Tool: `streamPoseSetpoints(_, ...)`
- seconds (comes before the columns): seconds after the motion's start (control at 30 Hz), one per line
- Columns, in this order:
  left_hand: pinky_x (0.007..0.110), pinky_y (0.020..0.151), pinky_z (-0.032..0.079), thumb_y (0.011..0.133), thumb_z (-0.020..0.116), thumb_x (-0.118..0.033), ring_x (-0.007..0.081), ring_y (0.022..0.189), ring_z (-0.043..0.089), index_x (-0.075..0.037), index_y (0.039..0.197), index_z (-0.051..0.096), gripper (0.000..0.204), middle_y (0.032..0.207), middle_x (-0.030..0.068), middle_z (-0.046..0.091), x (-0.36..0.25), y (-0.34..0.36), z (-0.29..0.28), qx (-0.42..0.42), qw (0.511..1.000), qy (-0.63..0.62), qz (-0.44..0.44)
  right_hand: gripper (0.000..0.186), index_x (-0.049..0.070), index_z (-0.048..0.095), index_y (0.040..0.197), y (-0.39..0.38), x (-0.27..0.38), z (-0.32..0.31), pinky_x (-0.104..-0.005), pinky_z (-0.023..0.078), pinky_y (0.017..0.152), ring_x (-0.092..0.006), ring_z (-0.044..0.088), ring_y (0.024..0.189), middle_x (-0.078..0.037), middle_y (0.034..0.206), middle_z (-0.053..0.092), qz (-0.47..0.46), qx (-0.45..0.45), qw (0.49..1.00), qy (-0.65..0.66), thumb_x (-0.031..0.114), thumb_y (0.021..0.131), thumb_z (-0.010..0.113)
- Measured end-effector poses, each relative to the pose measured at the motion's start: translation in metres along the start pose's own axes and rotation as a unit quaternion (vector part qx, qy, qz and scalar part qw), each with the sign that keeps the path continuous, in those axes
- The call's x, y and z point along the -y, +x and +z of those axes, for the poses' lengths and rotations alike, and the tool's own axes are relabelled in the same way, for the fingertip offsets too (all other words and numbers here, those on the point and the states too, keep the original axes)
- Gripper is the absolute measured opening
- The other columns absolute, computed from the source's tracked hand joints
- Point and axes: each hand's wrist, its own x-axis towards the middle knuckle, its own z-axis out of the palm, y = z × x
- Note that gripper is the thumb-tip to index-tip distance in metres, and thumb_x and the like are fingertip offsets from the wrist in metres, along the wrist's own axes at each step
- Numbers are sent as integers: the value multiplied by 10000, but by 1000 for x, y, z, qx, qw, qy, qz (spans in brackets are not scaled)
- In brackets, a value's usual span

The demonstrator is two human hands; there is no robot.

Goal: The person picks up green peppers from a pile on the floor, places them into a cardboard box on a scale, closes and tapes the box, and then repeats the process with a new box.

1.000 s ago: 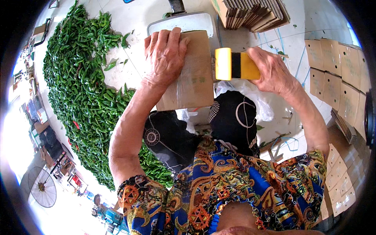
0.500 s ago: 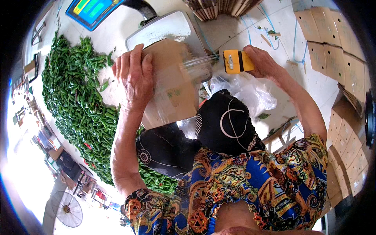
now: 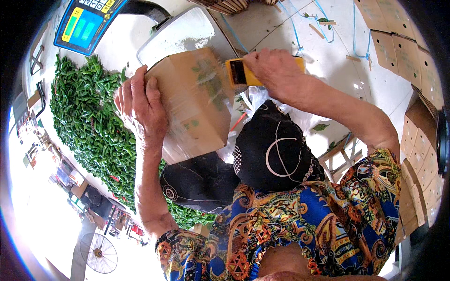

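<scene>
A brown cardboard box with green print sits tilted on a metal weighing scale platform, its near part above my knees. My left hand grips the box's left edge, fingers over the far corner and thumb on top. In my right hand is a yellow tape dispenser with a black part, held against the box's right side. Clear tape glints across the box top. My palm hides part of the dispenser.
A large heap of green peppers covers the floor at left. The scale's blue-framed display stands at far left. Clear plastic bags lie beyond my right knee. Stacked cardboard boxes line the right. Blue straps trail on the floor.
My right hand has brought the tape dispenser left, from away at the right to the box's right side. The stretched tape strand no longer spans a gap. My left hand keeps its grip.
</scene>
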Motion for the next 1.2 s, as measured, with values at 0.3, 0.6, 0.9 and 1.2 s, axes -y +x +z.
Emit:
streamPoseSetpoints(0.3,437,924,423,944,587,-209,303,991,600,-88,1201,651,292,1019,118,645,-1,-1,7,-19,999,16,-23,137,115,704,898,56,55,1,-385,465,613,-233,644,867,-52,853,619,-63,126,975,-171,199,812,640)
streamPoseSetpoints(0.6,440,924,429,953,578,-253,313,989,595,-97,1209,644,307,993,119,647,5,-2,10,-3,999,-10,-40,190,78,703,936,73,15,65,-466,524,731,-305,668,986,-114,922,687,-29,222,966,-130,224,828,645)
streamPoseSetpoints(0.9,440,950,416,1019,498,-372,314,1054,587,-85,1262,621,396,1104,116,657,7,0,7,-20,997,-73,-27,613,40,522,1261,46,-111,87,-471,478,956,-378,620,1085,-226,1129,634,80,162,970,161,394,808,733)
streamPoseSetpoints(1.2,489,1075,357,919,613,-220,358,1310,462,-64,1433,432,566,1360,180,533,-12,-2,8,-37,998,-44,-38,578,28,412,1452,74,77,8,-451,348,1124,-383,433,1344,-218,1472,425,-54,-267,919,284,328,989,585)
